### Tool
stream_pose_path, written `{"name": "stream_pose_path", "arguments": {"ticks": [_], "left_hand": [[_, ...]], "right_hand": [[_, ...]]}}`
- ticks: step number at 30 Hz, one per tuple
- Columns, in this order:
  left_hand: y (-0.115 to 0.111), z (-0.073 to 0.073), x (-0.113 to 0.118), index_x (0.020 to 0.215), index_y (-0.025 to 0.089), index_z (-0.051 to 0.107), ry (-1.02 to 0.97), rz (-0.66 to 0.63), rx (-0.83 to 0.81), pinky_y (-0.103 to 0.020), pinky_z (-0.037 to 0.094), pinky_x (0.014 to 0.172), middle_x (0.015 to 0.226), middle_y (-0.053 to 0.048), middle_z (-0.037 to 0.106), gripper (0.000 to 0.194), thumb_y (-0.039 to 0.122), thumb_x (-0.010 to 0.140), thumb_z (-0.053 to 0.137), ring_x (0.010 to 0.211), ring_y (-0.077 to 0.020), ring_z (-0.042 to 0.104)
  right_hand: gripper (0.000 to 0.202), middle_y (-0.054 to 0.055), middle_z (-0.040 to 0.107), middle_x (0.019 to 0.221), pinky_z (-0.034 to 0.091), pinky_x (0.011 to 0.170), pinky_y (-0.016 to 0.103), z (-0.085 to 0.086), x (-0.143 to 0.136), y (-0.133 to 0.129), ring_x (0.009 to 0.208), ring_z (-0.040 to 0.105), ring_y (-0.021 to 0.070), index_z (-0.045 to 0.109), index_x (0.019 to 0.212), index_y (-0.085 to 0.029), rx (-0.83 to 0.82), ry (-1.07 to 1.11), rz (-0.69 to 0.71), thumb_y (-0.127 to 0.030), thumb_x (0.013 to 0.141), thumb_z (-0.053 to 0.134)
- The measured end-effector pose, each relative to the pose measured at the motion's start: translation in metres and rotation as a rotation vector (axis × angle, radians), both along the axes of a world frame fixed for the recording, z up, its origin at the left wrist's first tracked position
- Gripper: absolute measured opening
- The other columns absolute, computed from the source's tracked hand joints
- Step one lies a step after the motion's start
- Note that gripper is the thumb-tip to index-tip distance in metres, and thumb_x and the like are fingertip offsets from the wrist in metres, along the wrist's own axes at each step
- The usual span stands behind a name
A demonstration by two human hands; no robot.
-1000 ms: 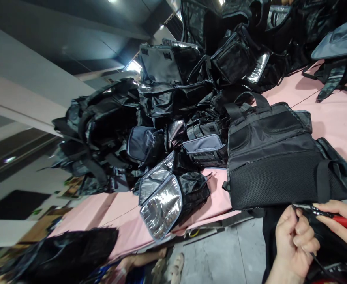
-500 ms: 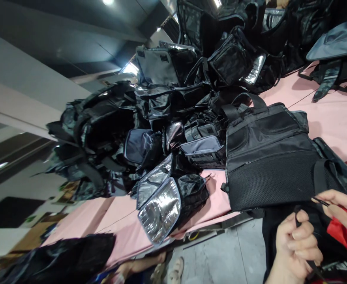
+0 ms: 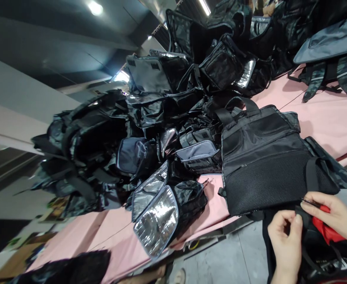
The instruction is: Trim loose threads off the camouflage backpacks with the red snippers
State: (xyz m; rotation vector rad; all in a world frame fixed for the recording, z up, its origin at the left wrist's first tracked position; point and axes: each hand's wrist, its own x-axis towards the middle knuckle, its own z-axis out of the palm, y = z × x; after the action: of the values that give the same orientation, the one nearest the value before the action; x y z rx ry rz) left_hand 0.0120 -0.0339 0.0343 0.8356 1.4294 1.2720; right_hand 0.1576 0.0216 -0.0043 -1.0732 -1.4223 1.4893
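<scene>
Both hands low right in the head view, at the near edge of the pink worktop (image 3: 333, 118). Left hand (image 3: 286, 240): grip closed, thumb and fingers pinched on a black strap (image 3: 298, 215) that hangs below the black backpack (image 3: 268, 161). Right hand (image 3: 336, 215): grip closed around a red-handled tool (image 3: 324, 227), whose thin dark metal tip sticks out past the fingers, just beside the strap and the left thumb; can't tell whether the tip touches the strap. Backpack lies flat on the worktop edge, mesh panel facing the hands, carry handle at the far end, one shoulder strap over the right corner. Strap end sits between the two hands, just off the worktop, over dark fabric in the lap area. Behind the backpack: big heap of black bags (image 3: 149, 118), several with silver foil lining (image 3: 157, 221) showing. More bags, grey and camo, at the far right of the worktop. Grey floor (image 3: 235, 256) below.
</scene>
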Motion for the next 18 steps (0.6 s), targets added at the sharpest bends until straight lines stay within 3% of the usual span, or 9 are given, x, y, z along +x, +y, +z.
{"name": "stream_pose_path", "arguments": {"ticks": [3,5,10,13,15,18], "left_hand": [[0.005,-0.007,-0.005,0.068,0.015,0.058,-0.144,0.021,-0.033,-0.024,0.034,0.062,0.061,0.002,0.05,0.035,0.044,0.075,0.075,0.059,-0.0099,0.04],[0.008,-0.009,-0.007,0.065,0.015,0.055,-0.191,0.055,-0.023,-0.023,0.033,0.06,0.059,0.003,0.049,0.037,0.045,0.075,0.075,0.057,-0.0094,0.038],[0.011,-0.007,-0.007,0.065,0.015,0.055,-0.129,0.084,-0.024,-0.023,0.035,0.062,0.061,0.002,0.051,0.039,0.047,0.073,0.075,0.06,-0.0099,0.041],[0.008,-0.009,-0.004,0.068,0.014,0.058,-0.064,0.062,-0.031,-0.021,0.035,0.061,0.062,0.002,0.05,0.041,0.05,0.07,0.077,0.061,-0.0096,0.041],[0.006,-0.011,-0.002,0.068,0.014,0.06,-0.028,0.037,-0.031,-0.021,0.036,0.06,0.062,0.003,0.049,0.041,0.051,0.07,0.077,0.061,-0.0094,0.041],[0.009,-0.009,-0.011,0.069,0.014,0.062,0.033,-0.007,-0.028,-0.021,0.04,0.06,0.062,0.001,0.052,0.04,0.051,0.071,0.076,0.06,-0.0099,0.044]], "right_hand": [[0.034,0.003,0.065,0.099,0.052,0.08,0.02,-0.005,0.01,-0.003,0.093,0.062,0.0178,0.063,0.107,-0.023,0.087,-0.049,-0.106,-0.051,0.088,0.059],[0.038,0.004,0.067,0.106,0.054,0.078,0.02,-0.007,0.02,-0.009,0.095,0.065,0.0197,0.061,0.117,-0.025,0.147,-0.106,-0.109,-0.05,0.088,0.059],[0.026,0.001,0.071,0.097,0.057,0.07,0.021,-0.006,0.036,-0.02,0.08,0.069,0.0192,0.069,0.106,-0.028,0.425,-0.299,-0.127,-0.043,0.085,0.065],[0.024,0.001,0.072,0.097,0.058,0.069,0.021,-0.005,0.034,-0.017,0.077,0.069,0.0182,0.069,0.107,-0.027,0.587,-0.308,-0.131,-0.036,0.085,0.067],[0.021,0.001,0.072,0.095,0.057,0.07,0.021,-0.003,0.031,-0.013,0.078,0.069,0.017,0.069,0.108,-0.026,0.62,-0.276,-0.067,-0.03,0.087,0.065],[0.017,0.003,0.07,0.091,0.056,0.07,0.022,0.0,0.027,-0.011,0.078,0.067,0.0166,0.07,0.104,-0.023,0.515,-0.217,-0.001,-0.029,0.092,0.058]]}}
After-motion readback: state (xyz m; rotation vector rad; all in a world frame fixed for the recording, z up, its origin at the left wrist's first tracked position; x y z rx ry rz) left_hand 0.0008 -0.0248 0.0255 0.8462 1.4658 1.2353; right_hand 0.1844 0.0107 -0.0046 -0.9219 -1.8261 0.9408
